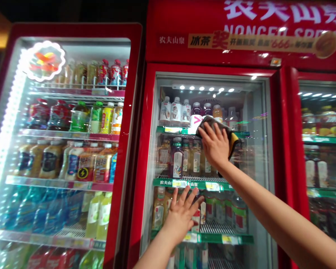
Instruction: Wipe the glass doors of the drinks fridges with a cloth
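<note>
My right hand (216, 146) lies over a grey cleaning cloth (232, 144) with a yellow edge and holds it flat against the glass door (257, 160) of the red drinks fridge. The cloth covers part of the view of the upper shelf's bottles. Lower and to the left, my left hand (182, 215) has its fingers spread, palm toward the same glass. Whether it touches the pane I cannot tell. Nothing shows in it. Behind the door stand several bottles, among them a dark one with a white label (177, 160).
To the left is a second lit fridge (120, 112) filled with bottled drinks, a round sticker (44, 61) on its glass. Another glass door (324, 157) adjoins at the right. Above runs a red sign panel (207, 18) with a promotional strip (249, 43).
</note>
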Demonstrator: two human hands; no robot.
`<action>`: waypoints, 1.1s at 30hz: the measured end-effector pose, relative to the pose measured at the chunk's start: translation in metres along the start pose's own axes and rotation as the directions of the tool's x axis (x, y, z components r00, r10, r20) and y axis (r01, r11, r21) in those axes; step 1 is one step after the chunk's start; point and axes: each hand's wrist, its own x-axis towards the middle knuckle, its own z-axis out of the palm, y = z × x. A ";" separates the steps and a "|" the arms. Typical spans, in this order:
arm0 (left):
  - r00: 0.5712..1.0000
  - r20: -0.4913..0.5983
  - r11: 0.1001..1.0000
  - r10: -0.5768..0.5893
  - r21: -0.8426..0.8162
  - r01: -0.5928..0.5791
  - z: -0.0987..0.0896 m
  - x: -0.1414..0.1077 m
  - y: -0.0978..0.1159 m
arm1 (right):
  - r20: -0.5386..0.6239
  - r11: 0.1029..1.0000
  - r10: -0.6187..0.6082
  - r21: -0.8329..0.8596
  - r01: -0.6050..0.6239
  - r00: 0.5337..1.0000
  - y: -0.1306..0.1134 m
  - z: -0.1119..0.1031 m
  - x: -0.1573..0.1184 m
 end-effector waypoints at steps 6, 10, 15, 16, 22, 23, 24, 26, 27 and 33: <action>0.997 -0.073 1.000 0.000 -0.016 -0.002 0.000 0.004 -0.003 | 0.062 0.996 -0.082 0.053 0.078 0.995 0.016 -0.003 0.031; 0.997 -0.073 0.998 -0.037 0.043 0.040 -0.002 0.005 0.002 | -0.118 0.979 0.201 0.056 -0.195 0.972 0.056 -0.004 0.014; 0.992 -0.125 0.998 -0.017 0.052 0.024 -0.002 0.006 0.001 | -0.045 0.995 0.098 0.032 -0.097 0.994 0.036 -0.004 -0.029; 0.990 -0.141 0.999 -0.002 0.044 0.008 -0.001 0.006 -0.001 | -0.011 0.999 0.049 0.024 -0.048 0.999 0.034 -0.004 -0.027; 0.990 -0.137 0.997 -0.015 0.073 0.025 -0.001 0.007 -0.003 | -0.083 0.990 0.138 -0.015 -0.140 0.987 0.087 -0.008 0.008; 0.991 -0.132 0.997 -0.015 0.075 0.025 -0.001 0.007 -0.002 | -0.120 0.981 0.193 -0.016 -0.196 0.974 0.094 -0.008 0.003; 0.992 -0.129 0.997 -0.010 0.074 0.020 -0.001 0.007 -0.001 | -0.155 0.969 0.242 -0.014 -0.247 0.958 0.098 -0.008 -0.005; 0.993 -0.120 0.997 -0.014 0.068 0.022 0.000 0.007 -0.001 | -0.196 0.954 0.291 -0.012 -0.299 0.937 0.093 -0.008 -0.027; 0.993 -0.114 0.997 -0.027 0.064 0.035 0.001 0.007 0.000 | -0.189 0.958 0.279 -0.015 -0.286 0.942 0.086 -0.008 -0.037; 0.988 -0.154 0.999 -0.006 0.041 0.013 0.003 0.008 -0.005 | -0.040 0.995 0.094 -0.029 -0.095 0.995 0.077 -0.012 -0.029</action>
